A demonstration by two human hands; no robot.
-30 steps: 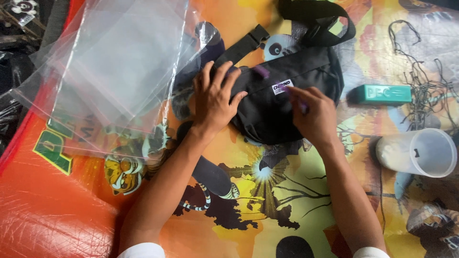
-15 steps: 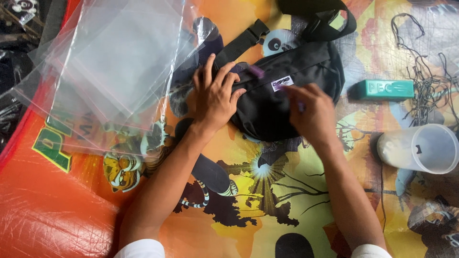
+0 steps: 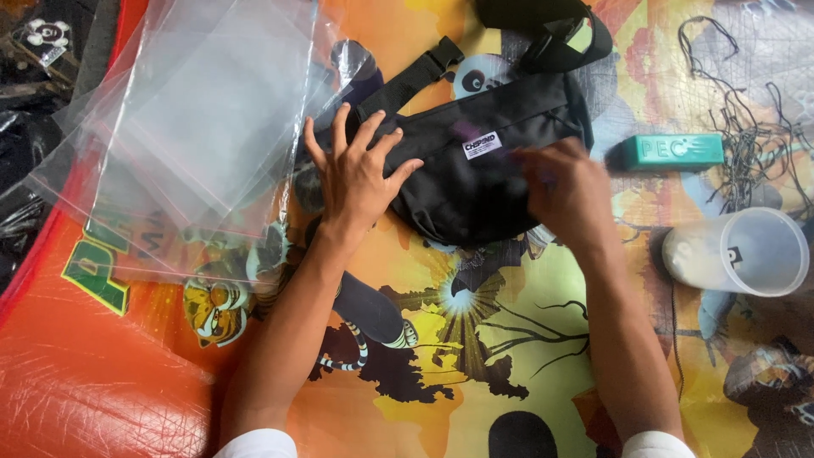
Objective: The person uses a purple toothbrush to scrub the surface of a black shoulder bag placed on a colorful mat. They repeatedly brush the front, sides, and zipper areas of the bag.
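Head view: a black waist bag (image 3: 487, 165) lies on a colourful cartoon-printed mat (image 3: 475, 356), with clear plastic sleeves (image 3: 203, 127) stacked just left. The left hand (image 3: 356, 174) presses flat, fingers spread, likely pinning the bag's end (strap side) steady. The right hand (image 3: 568, 191), blurred so its grip cannot be told, has shifted right since earlier.

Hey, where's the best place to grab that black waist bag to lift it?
Probably by the strap with the buckle at the upper left of the black waist bag, coming from above. It lies flat and free on the mat, while the left hand and right hand cover the soft body.
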